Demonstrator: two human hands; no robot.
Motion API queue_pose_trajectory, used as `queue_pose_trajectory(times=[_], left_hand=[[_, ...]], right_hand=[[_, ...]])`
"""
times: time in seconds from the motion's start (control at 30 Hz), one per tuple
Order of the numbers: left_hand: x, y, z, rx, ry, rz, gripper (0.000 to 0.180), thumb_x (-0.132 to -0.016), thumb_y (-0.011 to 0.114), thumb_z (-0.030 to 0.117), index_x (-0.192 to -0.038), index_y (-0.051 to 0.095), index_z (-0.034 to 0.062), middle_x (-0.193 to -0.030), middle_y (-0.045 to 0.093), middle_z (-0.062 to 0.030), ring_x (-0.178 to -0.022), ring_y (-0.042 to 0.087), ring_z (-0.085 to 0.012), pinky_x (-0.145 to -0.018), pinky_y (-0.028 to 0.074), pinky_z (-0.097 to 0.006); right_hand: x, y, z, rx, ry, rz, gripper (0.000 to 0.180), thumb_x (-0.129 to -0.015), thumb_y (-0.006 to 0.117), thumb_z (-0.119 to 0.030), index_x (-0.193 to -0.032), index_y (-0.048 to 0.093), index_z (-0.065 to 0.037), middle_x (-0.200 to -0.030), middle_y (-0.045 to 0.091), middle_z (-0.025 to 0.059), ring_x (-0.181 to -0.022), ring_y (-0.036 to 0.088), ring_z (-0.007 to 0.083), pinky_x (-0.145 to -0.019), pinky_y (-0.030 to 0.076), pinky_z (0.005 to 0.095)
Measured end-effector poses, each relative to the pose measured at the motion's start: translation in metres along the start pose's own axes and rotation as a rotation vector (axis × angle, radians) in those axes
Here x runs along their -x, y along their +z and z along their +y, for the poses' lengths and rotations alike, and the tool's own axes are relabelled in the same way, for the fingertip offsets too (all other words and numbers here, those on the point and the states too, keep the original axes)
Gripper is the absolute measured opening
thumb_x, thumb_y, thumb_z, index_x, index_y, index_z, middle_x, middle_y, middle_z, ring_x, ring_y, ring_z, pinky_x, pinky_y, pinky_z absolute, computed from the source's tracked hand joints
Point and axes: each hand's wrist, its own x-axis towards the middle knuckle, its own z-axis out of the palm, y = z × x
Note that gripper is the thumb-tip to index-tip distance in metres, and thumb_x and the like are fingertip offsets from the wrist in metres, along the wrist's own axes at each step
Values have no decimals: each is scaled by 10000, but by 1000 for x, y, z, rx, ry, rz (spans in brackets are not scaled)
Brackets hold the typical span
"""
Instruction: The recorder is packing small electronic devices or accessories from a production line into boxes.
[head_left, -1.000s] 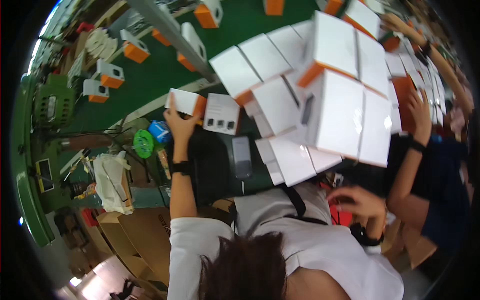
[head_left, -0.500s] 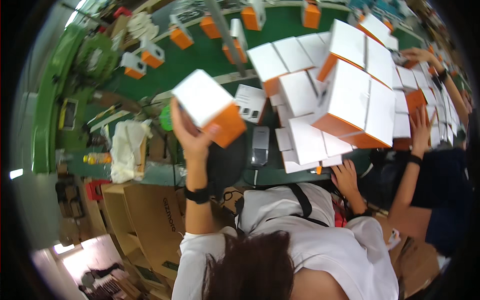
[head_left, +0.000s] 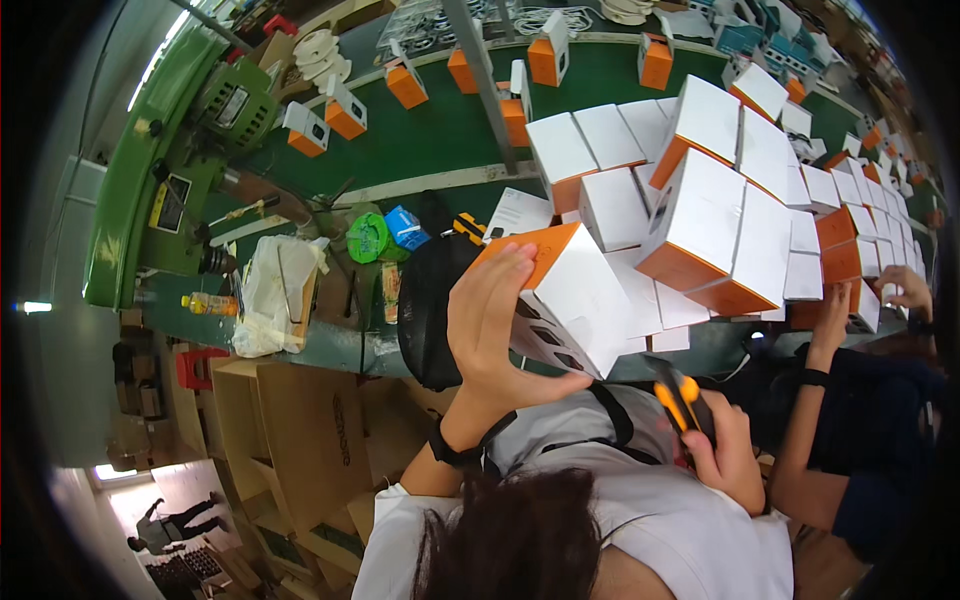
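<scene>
In my left hand (head_left: 490, 330) is a white-and-orange box (head_left: 590, 290), tilted, with fingers over its orange face and the thumb along its lower edge. Dark square pictures show on the side turned toward me. My right hand (head_left: 728, 455) is closed around a yellow-and-black handheld barcode scanner (head_left: 684, 400). The scanner's dark head points up toward the box but stands apart from it. Behind the held box rises a pile of similar white-and-orange boxes (head_left: 700, 215), partly covered by it.
A co-worker's hand (head_left: 832, 322) touches boxes at the right. Green machinery (head_left: 150, 180) stands at the left. A black rounded object (head_left: 430, 325), a green tape roll (head_left: 370, 238) and a plastic bag (head_left: 275, 290) lie on the table. Open boxes (head_left: 345, 108) line the green belt behind.
My left hand has brought the box rightward and nearer, turning its orange face up. My right hand has lifted off the table edge with the scanner in it. The view has shifted slightly.
</scene>
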Motion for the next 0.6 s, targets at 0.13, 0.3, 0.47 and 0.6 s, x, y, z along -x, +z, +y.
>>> queue_pose_trajectory(times=[0.13, 0.3, 0.47, 0.6], left_hand=[[0, 0, 12, -67, 50, -45, 975, -446, 873, 376, -1246, 493, -32, -1212, 590, -209, -1075, 582, -361, -941, 437, -427], [-3, 10, 19, -43, 47, -35, 823, -532, 803, 404, -1199, 547, -4, -1194, 619, -162, -1142, 568, -341, -957, 410, -429], [-1, 9, 18, -95, 30, -70, 800, -547, 796, 405, -1189, 554, -4, -1192, 621, -161, -1145, 565, -342, -959, 408, -428], [-4, 11, 17, -80, 35, -69, 803, -544, 796, 402, -1191, 554, -6, -1193, 621, -162, -1140, 569, -343, -960, 407, -428]], right_hand=[[-28, 4, -10, 231, -189, -36, 295, -878, 589, -83, -1131, 499, 39, -716, 628, 137, -582, 635, 288, -567, 493, 335], [-22, 3, -6, 231, -146, -29, 328, -843, 638, -79, -1124, 506, 28, -700, 602, 164, -599, 622, 343, -584, 493, 357], [-30, 4, -5, 217, -194, -62, 336, -845, 636, -85, -1133, 505, 27, -697, 599, 166, -601, 613, 354, -585, 489, 370], [-28, 4, -5, 284, -187, -65, 340, -848, 637, -95, -1136, 504, 27, -696, 599, 167, -606, 613, 352, -587, 488, 374]])
